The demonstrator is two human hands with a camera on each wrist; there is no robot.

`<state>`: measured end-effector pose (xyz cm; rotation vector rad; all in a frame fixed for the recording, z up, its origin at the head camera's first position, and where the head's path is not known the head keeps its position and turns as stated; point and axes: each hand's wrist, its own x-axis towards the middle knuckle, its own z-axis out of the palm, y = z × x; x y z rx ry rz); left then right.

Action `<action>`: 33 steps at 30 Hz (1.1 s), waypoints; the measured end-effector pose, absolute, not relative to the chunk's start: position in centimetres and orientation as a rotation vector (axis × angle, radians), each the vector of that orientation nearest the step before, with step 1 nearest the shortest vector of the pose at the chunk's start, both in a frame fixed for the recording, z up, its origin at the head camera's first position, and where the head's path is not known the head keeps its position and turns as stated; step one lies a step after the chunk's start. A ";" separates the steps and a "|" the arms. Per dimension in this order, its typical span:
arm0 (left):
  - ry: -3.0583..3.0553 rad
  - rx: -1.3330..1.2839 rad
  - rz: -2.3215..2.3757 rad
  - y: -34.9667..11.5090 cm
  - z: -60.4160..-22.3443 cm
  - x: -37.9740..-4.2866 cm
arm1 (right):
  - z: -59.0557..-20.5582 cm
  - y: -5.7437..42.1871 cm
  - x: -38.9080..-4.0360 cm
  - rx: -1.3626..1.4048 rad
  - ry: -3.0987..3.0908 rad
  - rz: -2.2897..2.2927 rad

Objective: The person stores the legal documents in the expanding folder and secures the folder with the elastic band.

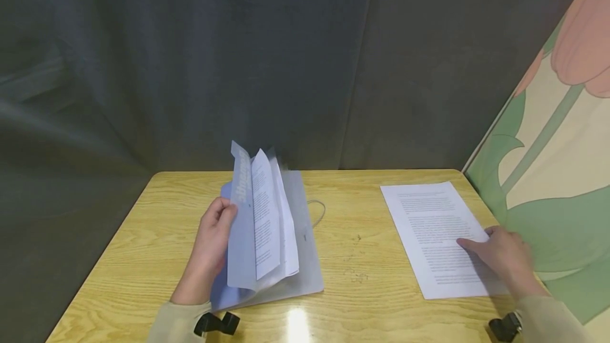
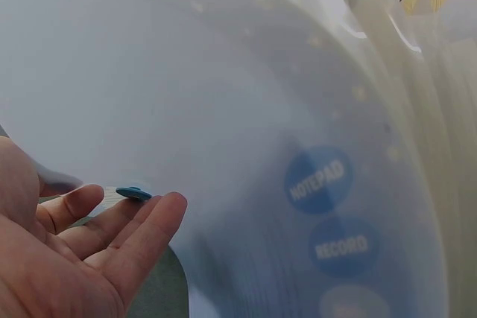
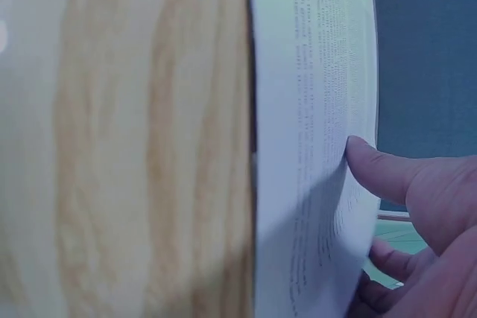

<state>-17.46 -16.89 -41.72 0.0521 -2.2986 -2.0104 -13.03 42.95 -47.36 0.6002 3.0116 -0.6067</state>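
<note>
On the left of the table, a pale blue translucent folder (image 1: 240, 253) stands partly opened, with printed sheets (image 1: 265, 216) fanned between its leaves. My left hand (image 1: 213, 234) holds the raised leaf by its left edge, thumb on the near face. In the left wrist view the cover (image 2: 186, 87) bears blue "NOTEPAD" and "RECORD" labels, and a small blue button (image 2: 134, 193) shows by the fingers. Over on the right lies a printed paper sheet (image 1: 429, 232). My right hand (image 1: 507, 255) pinches its right edge, thumb (image 3: 380, 169) on top and fingers curled underneath.
A thin grey elastic loop (image 1: 318, 211) sticks out from the folder's right side. The wooden table (image 1: 352, 210) ends at a dark curtain (image 1: 305, 68) behind and a flower-patterned wall (image 1: 562, 173) on the right.
</note>
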 end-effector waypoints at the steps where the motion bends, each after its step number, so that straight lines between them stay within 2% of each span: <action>1: -2.299 0.053 -2.010 -16.9 -41.7 -17.5 | -47.3 42.9 -13.1 0.613 2.985 -0.648; 6: -2.300 0.047 -2.007 -16.8 -41.7 -17.5 | -47.0 42.7 -13.1 0.627 2.868 -0.823; 17: -2.305 0.033 -1.993 -16.9 -41.6 -17.5 | -46.2 42.8 -12.8 0.416 2.905 -0.823; 25: -2.300 0.043 -1.984 -16.9 -41.6 -17.5 | -44.9 41.2 -13.1 0.243 2.931 -0.949; 33: -2.296 0.058 -1.989 -16.8 -41.7 -17.5 | -43.9 38.9 -13.2 0.238 2.876 -1.226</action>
